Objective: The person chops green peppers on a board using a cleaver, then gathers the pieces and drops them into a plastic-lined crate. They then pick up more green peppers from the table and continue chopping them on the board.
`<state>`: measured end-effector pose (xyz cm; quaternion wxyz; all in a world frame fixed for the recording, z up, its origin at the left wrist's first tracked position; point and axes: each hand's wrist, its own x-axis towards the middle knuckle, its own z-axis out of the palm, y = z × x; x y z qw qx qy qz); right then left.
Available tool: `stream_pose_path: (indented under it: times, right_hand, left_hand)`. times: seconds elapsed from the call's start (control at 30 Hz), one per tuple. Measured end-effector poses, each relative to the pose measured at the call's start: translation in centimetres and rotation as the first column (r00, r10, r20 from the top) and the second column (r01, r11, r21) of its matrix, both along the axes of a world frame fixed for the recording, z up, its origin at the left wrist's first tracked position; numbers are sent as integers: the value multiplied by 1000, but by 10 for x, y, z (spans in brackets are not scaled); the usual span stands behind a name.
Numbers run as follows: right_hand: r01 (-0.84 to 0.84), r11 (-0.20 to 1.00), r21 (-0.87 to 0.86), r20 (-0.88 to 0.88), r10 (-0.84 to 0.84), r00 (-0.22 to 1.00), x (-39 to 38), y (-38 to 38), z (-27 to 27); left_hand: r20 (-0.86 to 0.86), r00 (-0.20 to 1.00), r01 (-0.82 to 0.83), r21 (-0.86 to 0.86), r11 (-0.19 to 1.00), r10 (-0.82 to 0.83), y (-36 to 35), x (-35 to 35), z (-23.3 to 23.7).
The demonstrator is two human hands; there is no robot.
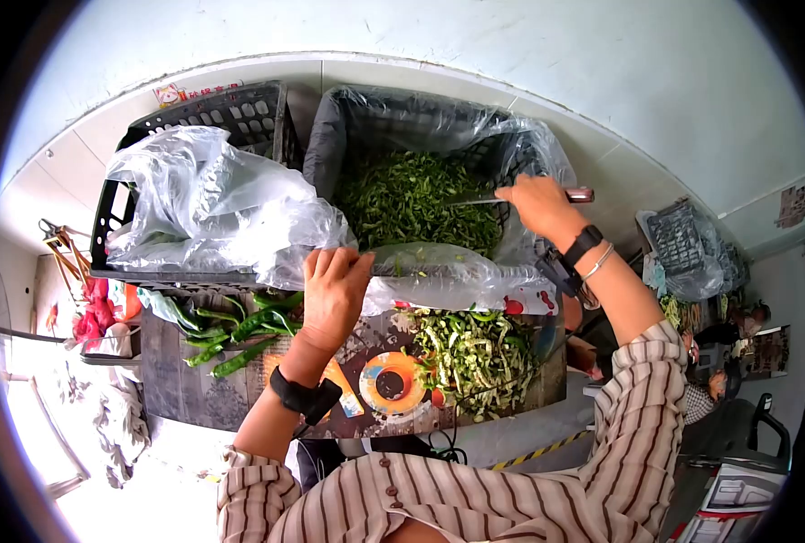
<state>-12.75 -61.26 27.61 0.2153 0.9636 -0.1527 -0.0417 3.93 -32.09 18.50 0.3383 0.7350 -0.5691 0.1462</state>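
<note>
Chopped peppers (475,357) are heaped on the board (185,389) toward its R edge. Whole peppers (239,330) are laid nr the L edge. At the far edge, the L hand (335,290) is closed on the bag liner (439,271) of the R crate (330,136), w/ fingers curled over its rim. Further back, a knife (477,200) is held in the R hand (536,206). The fist is shut round the handle & the blade is pointed L over the cut greens (412,199) inside that crate. A 2nd crate (249,113) w/ a crumpled clear bag (212,204) is set beside it, to the L.
</note>
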Motion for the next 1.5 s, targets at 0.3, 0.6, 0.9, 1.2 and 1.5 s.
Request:
stream_pose_path:
  times: [0.3, 0.6, 0.9, 1.2, 1.5]
  right_hand:
    - [-185, 981, -51, -85, 180, 980, 80, -4, -44]
    - [-81, 992, 97, 105, 70, 992, 62, 23, 9]
    - [101, 755, 647, 349, -412, 842, -31, 54, 34]
    - [-161, 293, 942, 333, -781, 528, -105, 92, -9]
    - [-30, 119, 992, 77, -418, 905, -134, 162, -59]
  left_hand:
    - [-48, 998, 40, -40, 998, -42, 1, 2, 0]
    - [-65, 997, 48, -51, 998, -52, 0, 1, -1]
    - [-74, 995, 70, -28, 997, -72, 5, 1, -3]
    - [-65, 987, 150, 27, 988, -148, 43, -5, 18]
    - [-19, 994, 106, 90, 990, -105, 141, -10, 10]
